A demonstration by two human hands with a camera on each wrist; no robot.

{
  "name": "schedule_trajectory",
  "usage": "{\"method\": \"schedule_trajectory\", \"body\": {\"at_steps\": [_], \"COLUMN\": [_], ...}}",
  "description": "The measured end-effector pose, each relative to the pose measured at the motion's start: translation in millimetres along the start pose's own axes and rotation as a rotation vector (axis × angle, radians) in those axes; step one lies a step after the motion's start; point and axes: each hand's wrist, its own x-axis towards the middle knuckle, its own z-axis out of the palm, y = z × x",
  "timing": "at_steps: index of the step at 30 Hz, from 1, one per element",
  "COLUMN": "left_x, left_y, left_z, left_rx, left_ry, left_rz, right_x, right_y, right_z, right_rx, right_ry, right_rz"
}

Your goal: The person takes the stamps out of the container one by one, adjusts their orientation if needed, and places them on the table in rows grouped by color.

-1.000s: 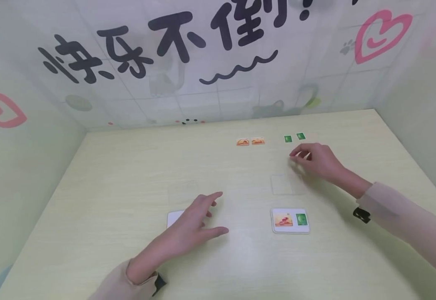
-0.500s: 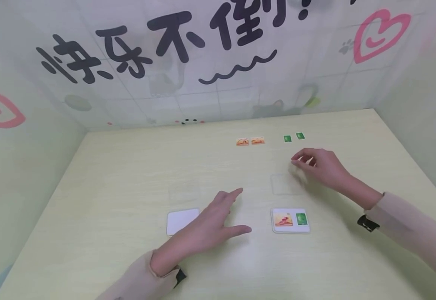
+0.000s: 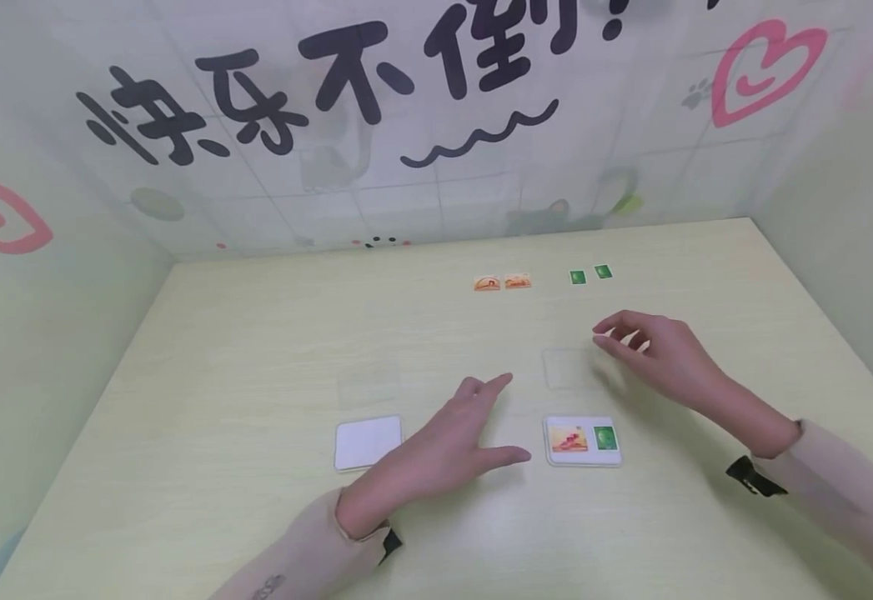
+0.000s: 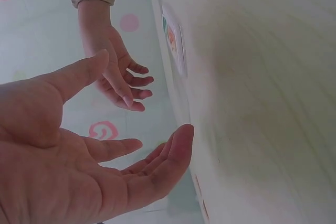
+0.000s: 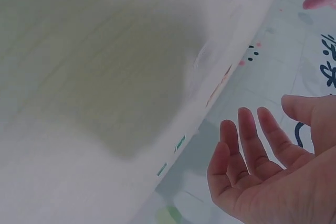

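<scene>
My left hand (image 3: pixel 444 442) hangs over the table with index finger and thumb stretched out and apart, holding nothing. Its forearm side overlaps the corner of a plain white rounded card (image 3: pixel 364 442). To its right lies another white card (image 3: pixel 604 457) bearing an orange picture stamp (image 3: pixel 568 439) and a green stamp (image 3: pixel 604 438). My right hand (image 3: pixel 664 354), fingers loosely bent and nothing between them, hovers beside a clear flat square (image 3: pixel 565 369) behind that card. The left wrist view shows the left palm (image 4: pixel 68 177) facing my right hand across the gap.
At the back lie two orange stamps (image 3: pixel 487 284) and two green stamps (image 3: pixel 577 277). A second faint clear square (image 3: pixel 368 382) is behind the plain card. Printed walls (image 3: pixel 256 208) enclose the back and sides of the pale wooden table (image 3: pixel 203 375).
My left hand has moved right, uncovering most of the plain white card. My right hand has drawn back toward me and slightly right, away from the green stamps. The cards and stamps stay put.
</scene>
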Motion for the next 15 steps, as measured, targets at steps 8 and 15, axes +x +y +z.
{"method": "schedule_trajectory", "body": {"at_steps": [8, 15], "left_x": [8.2, 14.6], "left_y": [3.5, 2.9], "left_z": [7.3, 20.2], "left_rx": [0.041, 0.067], "left_ry": [-0.015, 0.005], "left_rz": [-0.001, -0.002], "right_x": [-18.4, -31.7], "right_y": [-8.7, -11.9], "right_z": [3.7, 11.0], "right_rx": [-0.011, 0.004], "right_ry": [0.000, 0.001], "right_rz": [-0.052, -0.078]}}
